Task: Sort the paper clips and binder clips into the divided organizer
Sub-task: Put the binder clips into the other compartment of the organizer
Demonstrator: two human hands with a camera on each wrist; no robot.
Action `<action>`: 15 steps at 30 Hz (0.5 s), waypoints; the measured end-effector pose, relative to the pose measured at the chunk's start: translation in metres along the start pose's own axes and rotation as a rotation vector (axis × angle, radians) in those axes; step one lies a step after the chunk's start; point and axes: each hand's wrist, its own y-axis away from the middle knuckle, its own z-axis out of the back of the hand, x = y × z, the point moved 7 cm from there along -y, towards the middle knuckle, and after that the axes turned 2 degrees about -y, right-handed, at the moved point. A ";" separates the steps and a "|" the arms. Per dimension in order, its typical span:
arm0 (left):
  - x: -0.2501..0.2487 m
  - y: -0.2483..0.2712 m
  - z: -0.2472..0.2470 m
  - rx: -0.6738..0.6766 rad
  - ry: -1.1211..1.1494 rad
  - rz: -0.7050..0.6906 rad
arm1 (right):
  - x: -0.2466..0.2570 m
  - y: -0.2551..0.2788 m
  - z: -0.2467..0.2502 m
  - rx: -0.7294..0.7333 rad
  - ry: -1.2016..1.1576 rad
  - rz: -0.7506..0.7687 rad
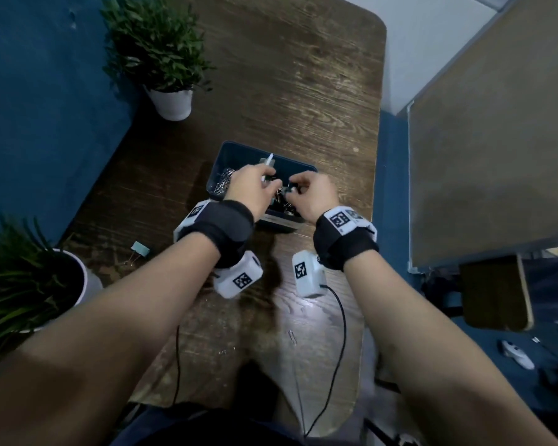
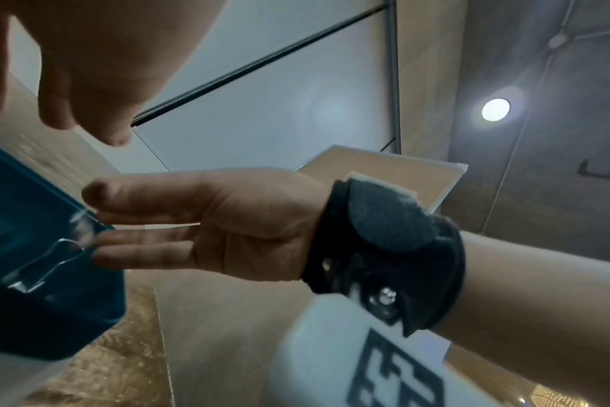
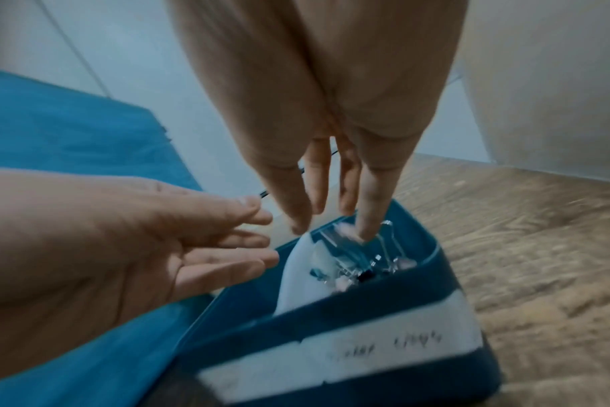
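Note:
A dark blue divided organizer (image 1: 226, 149) stands mid-table with a white divider (image 1: 269, 160) sticking up. Silver paper clips (image 1: 223, 185) fill its left compartment and binder clips (image 1: 285, 206) lie in the right one. Both hands hover over the box. My right hand (image 1: 306, 191) reaches down with straight fingers (image 3: 368, 220) that touch the binder clips (image 3: 349, 247) beside the divider (image 3: 296, 281). My left hand (image 1: 250, 185) is spread flat, fingers (image 3: 234, 236) straight, next to the divider's top and holding nothing. In the left wrist view my right hand (image 2: 157, 225) touches the organizer (image 2: 35, 316).
A pale green binder clip (image 1: 140, 249) lies loose on the wooden table at the left. Two loose paper clips (image 1: 292, 337) lie near the front edge. Potted plants (image 1: 171, 101) stand at the back left and front left. Cables trail from the wrist cameras. White labels (image 3: 383, 344) mark the organizer's front.

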 end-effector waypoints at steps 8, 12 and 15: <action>0.121 0.086 0.045 -0.249 -0.071 0.205 | -0.014 0.106 -0.104 0.257 0.207 0.362; 0.173 0.119 0.048 -0.211 -0.324 0.457 | -0.035 0.126 -0.145 0.403 0.357 0.312; 0.193 0.124 0.050 -0.211 -0.432 0.505 | -0.041 0.135 -0.158 0.425 0.382 0.302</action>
